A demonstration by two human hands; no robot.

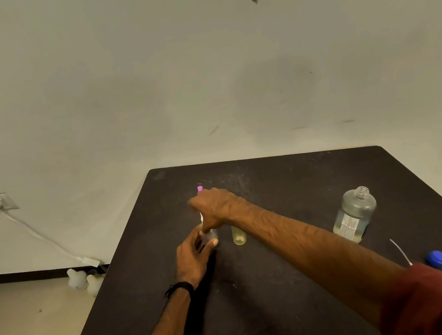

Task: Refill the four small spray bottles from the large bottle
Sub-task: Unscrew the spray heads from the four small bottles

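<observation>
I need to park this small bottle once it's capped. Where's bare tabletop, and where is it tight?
Free: the near-left of the table, beside the left forearm; the stretch between the right forearm and the large bottle; the far-right corner. Crowded: around both hands, where the small bottle stands, and the near-right edge by the blue cap.
</observation>
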